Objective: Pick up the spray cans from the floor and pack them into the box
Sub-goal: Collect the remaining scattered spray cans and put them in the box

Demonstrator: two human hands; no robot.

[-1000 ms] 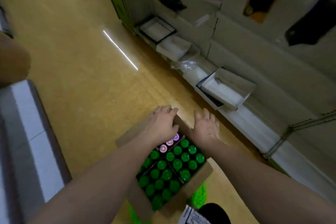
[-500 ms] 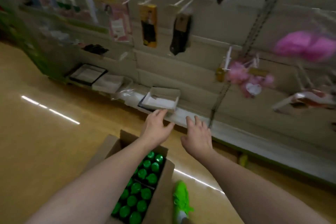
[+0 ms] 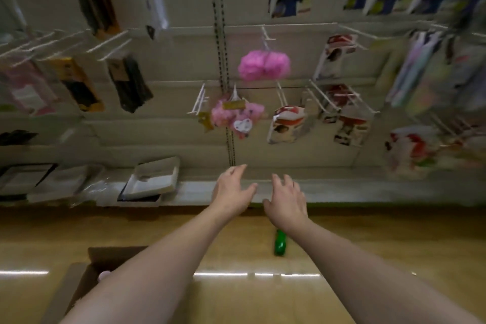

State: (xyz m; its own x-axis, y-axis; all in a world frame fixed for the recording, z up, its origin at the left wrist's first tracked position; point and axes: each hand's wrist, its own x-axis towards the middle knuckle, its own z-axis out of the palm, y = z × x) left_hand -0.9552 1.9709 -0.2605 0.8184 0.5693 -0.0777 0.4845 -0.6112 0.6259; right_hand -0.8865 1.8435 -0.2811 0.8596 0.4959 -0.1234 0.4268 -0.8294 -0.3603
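Both hands — left hand point(image 3: 231, 191), right hand point(image 3: 285, 200) — have lifted off the cardboard box point(image 3: 81, 284), now at 7 o'clock, fingers spread and empty. A green spray can point(image 3: 280, 242) lies at 6 o'clock beneath them — likely next.

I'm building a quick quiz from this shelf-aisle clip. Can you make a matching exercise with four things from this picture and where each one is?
Things:
1. green spray can
2. cardboard box
3. pink bath puff
4. white tray

Places:
A. hanging from a wall hook, above the hands
B. lying on the floor under the right forearm
C. lower left, partly hidden by the left forearm
D. on the bottom shelf, left of the left hand

Pairs: 1-B, 2-C, 3-A, 4-D
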